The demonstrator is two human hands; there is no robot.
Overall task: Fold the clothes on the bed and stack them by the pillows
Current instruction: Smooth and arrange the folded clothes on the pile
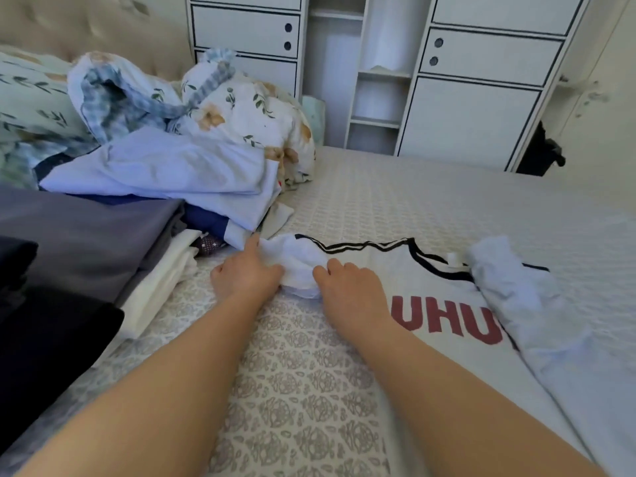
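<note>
A small white garment [297, 265] lies bunched on the bed between my hands. My left hand [246, 271] grips its left end, and my right hand [349, 285] presses on its right end. Beneath and to the right lies a white shirt [430, 280] with black trim and red letters. A pale blue cloth [509, 297] lies crumpled over the shirt's right side. Folded clothes form a stack [86, 235] at the left, with a grey piece on top and white ones under it. A light blue garment [165, 173] lies behind that stack, near the pillows [31, 98].
A floral quilt [241, 111] is heaped at the head of the bed against the padded headboard [86, 25]. White cabinets with drawers [481, 80] stand beyond the far edge of the bed. Dark folded fabric [41, 339] sits at the near left.
</note>
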